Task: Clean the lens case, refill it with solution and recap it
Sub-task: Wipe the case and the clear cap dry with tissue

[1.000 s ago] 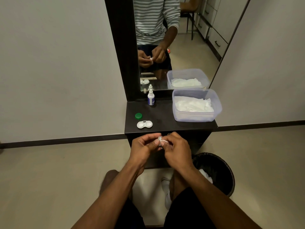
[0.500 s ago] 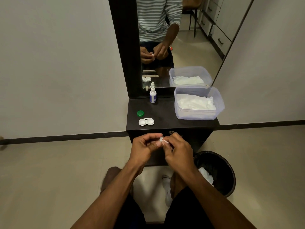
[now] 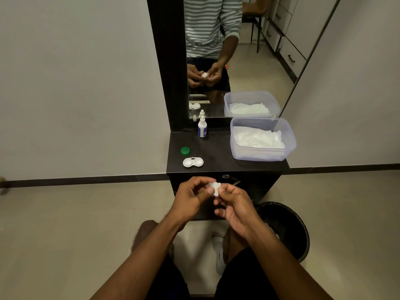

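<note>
At frame centre our left hand [image 3: 191,197] and right hand [image 3: 234,204] pinch a small white cap [image 3: 215,188]: light, stiff, probably slippery, best gripped by its rim.

Case [image 3: 193,162]: your white plastic, glossy
Cap [image 3: 185,150]: green plastic, ribbed rim
Bottle [image 3: 202,129]: smooth white plastic
Tub [image 3: 263,154]: clear, slightly frosted plastic
Tissues [image 3: 258,139]: white paper, crumpled, matt
Shelf [image 3: 225,152]: dark wood look, satin sheen
Bin [image 3: 287,226]: glossy black liner
</note>
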